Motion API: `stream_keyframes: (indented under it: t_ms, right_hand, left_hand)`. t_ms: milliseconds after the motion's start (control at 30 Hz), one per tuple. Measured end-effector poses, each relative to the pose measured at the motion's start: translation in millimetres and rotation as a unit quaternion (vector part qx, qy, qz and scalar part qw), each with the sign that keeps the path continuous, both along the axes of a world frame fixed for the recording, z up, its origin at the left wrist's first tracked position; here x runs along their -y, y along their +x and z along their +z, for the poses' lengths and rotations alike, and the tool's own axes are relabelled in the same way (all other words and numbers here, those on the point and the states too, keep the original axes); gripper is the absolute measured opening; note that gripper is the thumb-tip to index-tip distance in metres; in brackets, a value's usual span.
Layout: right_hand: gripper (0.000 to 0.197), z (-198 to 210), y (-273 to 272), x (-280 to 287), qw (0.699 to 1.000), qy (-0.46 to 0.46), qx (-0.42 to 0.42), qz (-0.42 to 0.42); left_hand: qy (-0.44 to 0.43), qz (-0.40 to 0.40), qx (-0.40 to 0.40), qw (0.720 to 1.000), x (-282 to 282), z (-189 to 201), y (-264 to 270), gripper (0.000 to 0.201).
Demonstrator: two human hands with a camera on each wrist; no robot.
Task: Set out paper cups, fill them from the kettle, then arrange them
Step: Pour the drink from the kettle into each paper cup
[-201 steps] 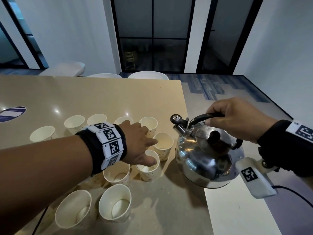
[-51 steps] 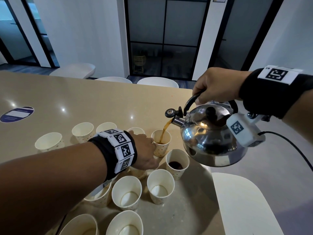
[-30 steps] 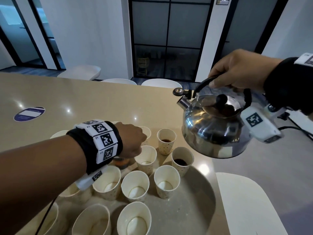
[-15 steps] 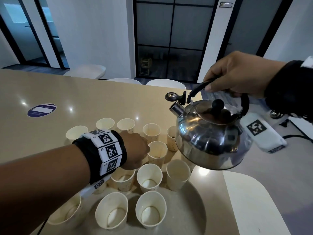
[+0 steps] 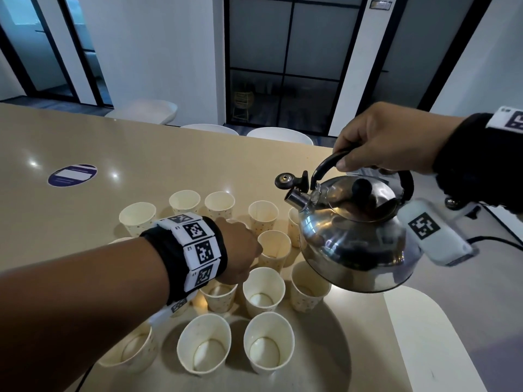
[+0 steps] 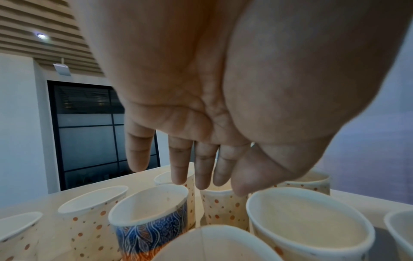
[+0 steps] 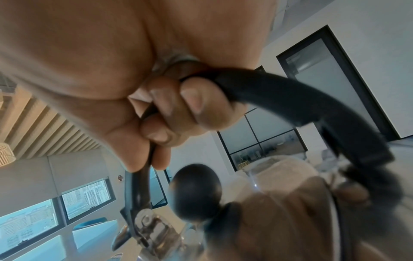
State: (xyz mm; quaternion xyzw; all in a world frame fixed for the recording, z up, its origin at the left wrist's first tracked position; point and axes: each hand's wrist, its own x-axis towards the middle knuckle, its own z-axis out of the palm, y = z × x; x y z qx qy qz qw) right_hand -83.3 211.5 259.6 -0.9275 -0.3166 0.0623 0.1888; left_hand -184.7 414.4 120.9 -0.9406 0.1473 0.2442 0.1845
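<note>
Several paper cups (image 5: 264,290) stand clustered on the beige table (image 5: 70,219); the near ones look empty. My right hand (image 5: 379,142) grips the black handle (image 7: 290,106) of the steel kettle (image 5: 353,239), held level above the right side of the cluster, spout (image 5: 294,199) pointing left, nothing pouring. The kettle hides cups behind it. My left hand (image 5: 240,250) hovers over the middle of the cluster. In the left wrist view its fingers (image 6: 181,169) hang straight down just above the rims of a dotted cup (image 6: 223,208) and a blue patterned cup (image 6: 152,227), holding nothing.
A round purple sticker (image 5: 72,175) lies on the table at far left. The table's right edge runs just past the cups, with a white chair (image 5: 430,343) beside it. More white chairs (image 5: 280,135) stand at the far end. A black cable (image 5: 501,240) trails at right.
Pouring into the far cup has stopped. The kettle has tipped back level and come nearer, over the right-hand cups. My left hand has drawn back from the far cup to the cluster's middle.
</note>
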Motion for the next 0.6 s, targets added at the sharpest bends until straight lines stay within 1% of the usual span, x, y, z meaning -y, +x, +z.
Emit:
stream_keyframes:
  t_ms: [133,600]
  right_hand:
    - [0.003,-1.0,-1.9,-5.3,1.000,-0.020,0.002,0.002]
    - [0.003,-4.6,-5.4,-11.4,0.998,-0.061,0.013,0.009]
  left_hand:
    - [-0.006,-0.004,-0.002,1.000,0.4,-0.2,-2.0,0.036]
    - [0.002,-0.025,0.002,1.000,-2.3,-2.2,-1.3,0.044]
